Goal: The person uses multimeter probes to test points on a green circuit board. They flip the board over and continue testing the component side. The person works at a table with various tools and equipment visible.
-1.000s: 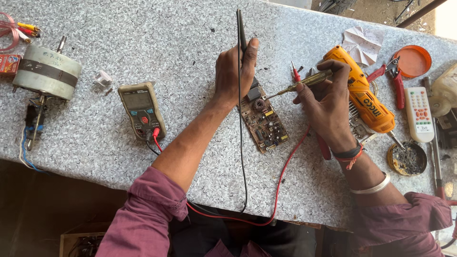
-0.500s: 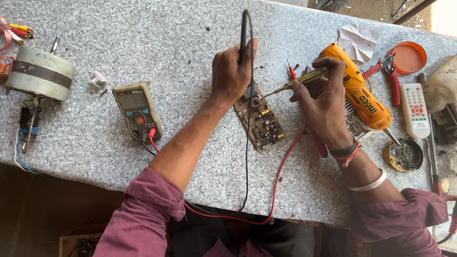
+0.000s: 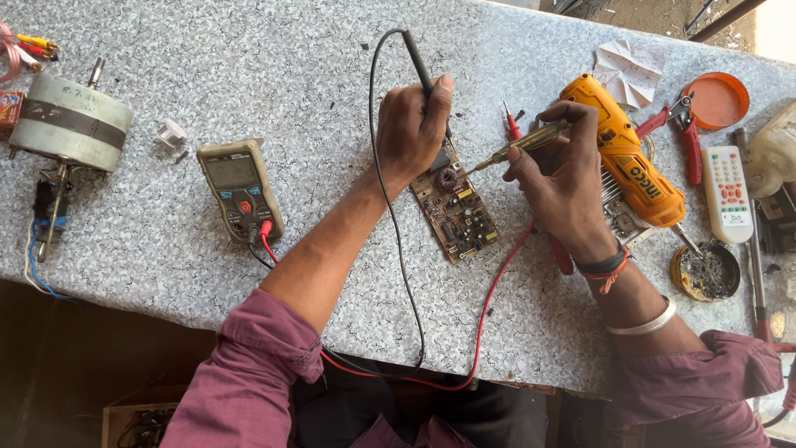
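My left hand grips a black test probe, its tip down on the upper end of a small brown circuit board lying on the speckled stone table. My right hand holds a slim brass-coloured screwdriver-like tool whose tip points at the board's top edge. Black and red leads run from the probes to a grey multimeter left of the board. A red probe lies between my hands.
A white fan motor with wires sits at far left. Right of my hand lie an orange power tool, red pliers, an orange lid, a white remote, a round tin and crumpled paper.
The view has shifted slightly; the motor and multimeter sit a little further left. My right hand has eased the brass tool's tip closer to the board. The left hand stays on the probe.
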The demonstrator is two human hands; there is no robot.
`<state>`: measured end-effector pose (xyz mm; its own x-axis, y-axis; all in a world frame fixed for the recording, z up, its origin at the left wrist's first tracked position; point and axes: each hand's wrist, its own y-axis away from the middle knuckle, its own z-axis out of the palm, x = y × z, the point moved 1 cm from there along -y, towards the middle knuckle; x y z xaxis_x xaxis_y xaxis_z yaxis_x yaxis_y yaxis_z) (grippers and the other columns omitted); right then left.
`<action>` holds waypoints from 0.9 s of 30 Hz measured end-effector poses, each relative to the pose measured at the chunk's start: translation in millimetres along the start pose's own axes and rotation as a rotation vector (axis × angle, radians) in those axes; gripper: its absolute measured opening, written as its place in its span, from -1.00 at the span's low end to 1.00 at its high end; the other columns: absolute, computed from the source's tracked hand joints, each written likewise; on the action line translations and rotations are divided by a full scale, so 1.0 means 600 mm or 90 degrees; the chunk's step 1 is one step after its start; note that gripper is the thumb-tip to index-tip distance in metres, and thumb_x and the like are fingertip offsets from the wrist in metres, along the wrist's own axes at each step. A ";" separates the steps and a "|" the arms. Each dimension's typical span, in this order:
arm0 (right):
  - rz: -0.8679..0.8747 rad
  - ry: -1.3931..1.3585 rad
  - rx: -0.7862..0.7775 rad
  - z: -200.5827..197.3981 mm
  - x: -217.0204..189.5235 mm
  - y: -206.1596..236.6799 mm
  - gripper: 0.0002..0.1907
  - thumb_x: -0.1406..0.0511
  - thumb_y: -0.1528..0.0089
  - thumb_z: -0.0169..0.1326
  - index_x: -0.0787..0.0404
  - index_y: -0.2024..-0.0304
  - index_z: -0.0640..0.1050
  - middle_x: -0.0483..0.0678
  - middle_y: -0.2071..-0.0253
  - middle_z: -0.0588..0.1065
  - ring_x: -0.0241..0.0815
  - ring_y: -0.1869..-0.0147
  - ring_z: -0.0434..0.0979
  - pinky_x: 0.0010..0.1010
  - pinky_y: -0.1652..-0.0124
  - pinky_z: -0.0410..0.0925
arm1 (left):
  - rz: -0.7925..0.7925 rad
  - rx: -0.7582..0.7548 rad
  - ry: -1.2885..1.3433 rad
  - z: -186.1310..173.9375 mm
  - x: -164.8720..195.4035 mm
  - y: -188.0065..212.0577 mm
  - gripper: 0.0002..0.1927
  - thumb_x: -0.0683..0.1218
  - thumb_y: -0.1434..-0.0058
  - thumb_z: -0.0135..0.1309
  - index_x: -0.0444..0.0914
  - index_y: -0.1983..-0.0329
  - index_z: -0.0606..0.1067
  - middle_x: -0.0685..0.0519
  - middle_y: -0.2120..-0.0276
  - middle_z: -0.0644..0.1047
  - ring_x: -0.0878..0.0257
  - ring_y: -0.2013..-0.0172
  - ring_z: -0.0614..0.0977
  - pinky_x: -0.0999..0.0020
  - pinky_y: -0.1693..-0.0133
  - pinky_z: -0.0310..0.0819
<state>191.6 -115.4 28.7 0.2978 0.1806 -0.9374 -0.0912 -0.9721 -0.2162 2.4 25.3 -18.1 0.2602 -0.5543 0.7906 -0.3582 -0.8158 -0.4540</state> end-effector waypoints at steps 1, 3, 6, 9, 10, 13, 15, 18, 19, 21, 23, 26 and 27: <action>-0.001 -0.002 0.000 -0.001 0.001 0.001 -0.51 0.39 -0.42 0.16 0.27 -0.17 0.12 0.09 0.15 0.54 -0.19 0.14 0.67 -0.42 0.18 0.56 | 0.014 0.008 -0.003 0.000 0.004 0.001 -0.37 0.18 -0.53 -0.28 -0.14 0.67 0.35 0.17 0.82 0.29 0.34 0.80 0.36 0.28 0.69 0.11; -0.006 -0.005 0.002 0.001 0.003 0.002 -0.50 0.39 -0.40 0.17 0.27 -0.17 0.12 0.09 0.16 0.53 -0.19 0.14 0.67 -0.42 0.18 0.56 | 0.046 0.024 -0.009 -0.002 0.010 0.002 -0.38 0.18 -0.55 -0.26 -0.15 0.64 0.35 0.15 0.79 0.27 0.32 0.77 0.34 0.25 0.65 0.11; -0.022 -0.019 0.004 0.002 0.003 0.003 -0.51 0.40 -0.41 0.17 0.28 -0.16 0.13 0.08 0.14 0.53 -0.18 0.13 0.66 -0.42 0.17 0.56 | 0.067 0.027 -0.033 -0.001 0.013 0.001 -0.37 0.16 -0.56 -0.24 -0.16 0.66 0.34 0.14 0.78 0.28 0.30 0.75 0.34 0.22 0.61 0.13; -0.035 0.039 0.002 0.001 0.000 0.002 -0.52 0.39 -0.39 0.19 0.29 -0.12 0.15 0.07 0.16 0.54 -0.19 0.15 0.69 -0.43 0.17 0.57 | 0.030 0.005 -0.028 0.006 0.015 0.001 -0.39 0.15 -0.52 -0.21 -0.14 0.69 0.36 0.14 0.80 0.28 0.29 0.78 0.32 0.21 0.65 0.10; -0.029 0.054 -0.002 0.001 -0.001 0.002 -0.54 0.38 -0.37 0.20 0.28 -0.09 0.18 0.06 0.16 0.56 -0.21 0.14 0.70 -0.44 0.17 0.57 | 0.035 -0.003 -0.024 0.006 0.015 0.002 -0.38 0.15 -0.52 -0.21 -0.15 0.69 0.35 0.14 0.80 0.28 0.29 0.77 0.33 0.21 0.65 0.11; -0.027 0.107 -0.011 -0.005 -0.006 -0.001 -0.59 0.37 -0.31 0.24 0.28 -0.02 0.27 0.03 0.18 0.61 -0.24 0.13 0.70 -0.46 0.16 0.56 | 0.051 -0.024 -0.021 0.008 0.020 0.002 -0.38 0.15 -0.53 -0.18 -0.17 0.68 0.35 0.12 0.79 0.30 0.29 0.74 0.37 0.21 0.63 0.16; -0.043 0.153 -0.021 -0.009 -0.010 -0.003 -0.63 0.38 -0.26 0.27 0.29 0.03 0.34 0.01 0.19 0.63 -0.26 0.14 0.68 -0.46 0.17 0.54 | 0.058 -0.031 -0.030 0.005 0.024 0.002 -0.39 0.14 -0.53 -0.16 -0.19 0.66 0.37 0.10 0.77 0.33 0.26 0.73 0.41 0.20 0.60 0.22; -0.051 0.150 -0.049 -0.014 -0.014 -0.004 -0.72 0.38 -0.24 0.26 0.27 0.15 0.40 -0.06 0.17 0.64 -0.30 0.09 0.69 -0.48 0.13 0.54 | 0.029 -0.077 0.006 0.002 0.030 0.003 -0.48 0.12 -0.47 -0.11 -0.19 0.60 0.43 0.09 0.73 0.42 0.28 0.69 0.57 0.23 0.63 0.36; -0.046 0.145 -0.061 -0.015 -0.015 -0.004 -0.73 0.38 -0.24 0.27 0.26 0.19 0.40 -0.07 0.18 0.64 -0.30 0.09 0.68 -0.48 0.15 0.53 | 0.032 -0.067 -0.022 0.001 0.032 0.004 -0.48 0.12 -0.47 -0.09 -0.20 0.60 0.43 0.07 0.71 0.43 0.25 0.68 0.57 0.21 0.60 0.36; -0.036 0.135 -0.083 -0.020 -0.018 -0.006 -0.74 0.38 -0.24 0.29 0.26 0.26 0.41 -0.08 0.20 0.64 -0.31 0.09 0.65 -0.47 0.18 0.51 | 0.040 -0.048 -0.078 0.003 0.035 0.004 -0.49 0.11 -0.46 -0.06 -0.22 0.60 0.43 0.04 0.69 0.44 0.17 0.65 0.56 0.16 0.55 0.36; -0.038 0.101 -0.118 -0.025 -0.023 -0.008 -0.78 0.39 -0.23 0.27 0.24 0.24 0.45 -0.11 0.19 0.62 -0.34 0.04 0.65 -0.48 0.09 0.53 | 0.024 -0.061 -0.089 0.003 0.034 0.005 -0.46 0.14 -0.47 -0.08 -0.21 0.60 0.43 0.04 0.70 0.44 0.16 0.63 0.56 0.14 0.53 0.38; -0.022 0.146 -0.147 -0.034 -0.031 -0.009 -0.81 0.37 -0.22 0.30 0.24 0.25 0.51 -0.15 0.28 0.60 -0.38 0.11 0.63 -0.50 0.14 0.50 | 0.024 -0.080 -0.110 0.006 0.031 0.004 -0.42 0.19 -0.48 -0.12 -0.20 0.62 0.43 0.04 0.71 0.42 0.15 0.63 0.55 0.13 0.53 0.38; -0.014 0.177 -0.153 -0.036 -0.033 -0.009 -0.81 0.35 -0.21 0.32 0.24 0.27 0.53 -0.15 0.32 0.60 -0.40 0.15 0.63 -0.51 0.18 0.49 | 0.028 -0.086 -0.118 0.006 0.029 0.003 -0.40 0.21 -0.48 -0.13 -0.19 0.63 0.43 0.04 0.72 0.42 0.15 0.63 0.55 0.12 0.53 0.38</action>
<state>206.5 -116.8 54.4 0.5471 0.1867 -0.8159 0.1341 -0.9818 -0.1347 9.7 13.5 -6.7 0.3978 -0.6204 0.6759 -0.4867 -0.7672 -0.4177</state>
